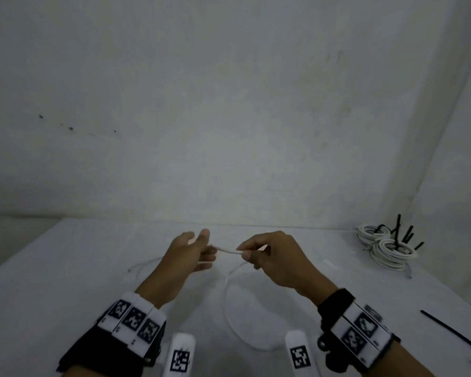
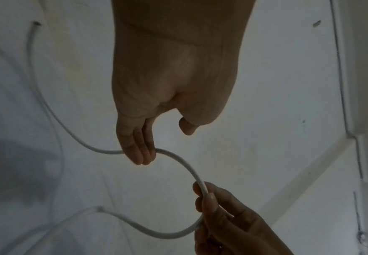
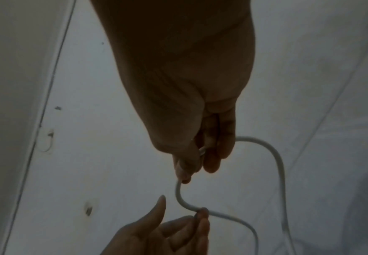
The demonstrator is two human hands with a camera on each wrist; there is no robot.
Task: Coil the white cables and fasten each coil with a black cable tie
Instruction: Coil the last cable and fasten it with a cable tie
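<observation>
A white cable [image 1: 227, 250] runs taut between my two hands above the white table [image 1: 65, 268]. My left hand [image 1: 200, 254] hooks its lower fingers [image 2: 142, 151] over the cable [image 2: 185, 165], with the thumb and forefinger held apart from it. My right hand [image 1: 252, 253] pinches the cable [image 3: 178, 195] between thumb and forefinger. The rest of the cable hangs down in a loose loop [image 1: 227, 308] onto the table below the hands. A loose black cable tie [image 1: 452, 336] lies on the table to the right of my right wrist.
Two coiled white cables [image 1: 386, 248] bound with black ties sit at the back right corner. A bare white wall [image 1: 229, 118] rises just behind the table, and a side wall closes the right.
</observation>
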